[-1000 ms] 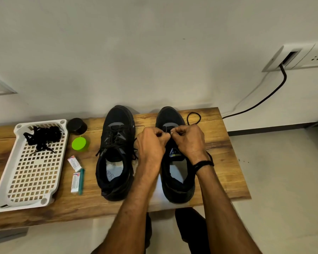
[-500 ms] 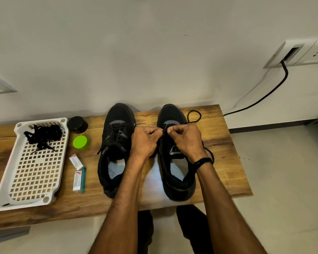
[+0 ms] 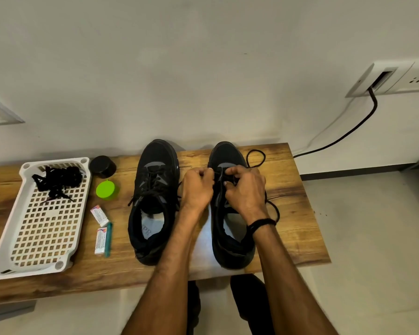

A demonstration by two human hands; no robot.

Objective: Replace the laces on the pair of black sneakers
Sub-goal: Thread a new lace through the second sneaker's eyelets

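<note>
Black sneakers [image 3: 159, 153] side by side (pale grey insoles [image 3: 150, 227])

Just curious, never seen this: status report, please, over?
Left hand, right hand both pinch lace at front eyelets of right-side sneaker. Left-side sneaker laced. Nothing blocking.

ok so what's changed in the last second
The left hand and right hand, knuckles together a second ago, have drawn slightly apart over the right sneaker, each still pinching its lace. The left sneaker, tray and spare laces stayed put.
</note>
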